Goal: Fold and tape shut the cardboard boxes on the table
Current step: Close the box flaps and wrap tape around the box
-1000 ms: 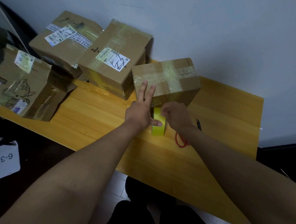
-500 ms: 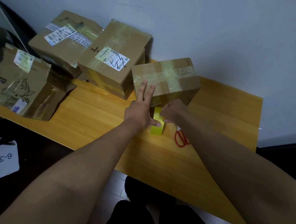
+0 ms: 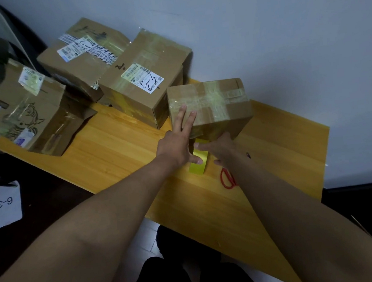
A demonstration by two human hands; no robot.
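Note:
A small cardboard box (image 3: 211, 103), crossed with clear tape on top, sits at the table's far side. My left hand (image 3: 176, 141) lays two spread fingers against the box's near left corner, while its thumb clamps the yellow tape roll (image 3: 197, 166) standing on edge just in front of the box. My right hand (image 3: 220, 146) reaches to the box's lower front face, fingers stretched toward the tape strip running up from the roll. It holds nothing. The roll's far side is hidden by both hands.
Red-handled scissors (image 3: 227, 180) lie on the wooden table (image 3: 113, 152) beside my right wrist. Three larger taped boxes (image 3: 143, 85) (image 3: 81, 60) (image 3: 30, 115) crowd the back left. A wall runs close behind. A paper marked 6-3 (image 3: 3, 204) lies on the floor at left.
My right hand has moved forward from the tabletop to the box's front face, uncovering the scissors on the table. My left hand and the tape roll have stayed put.

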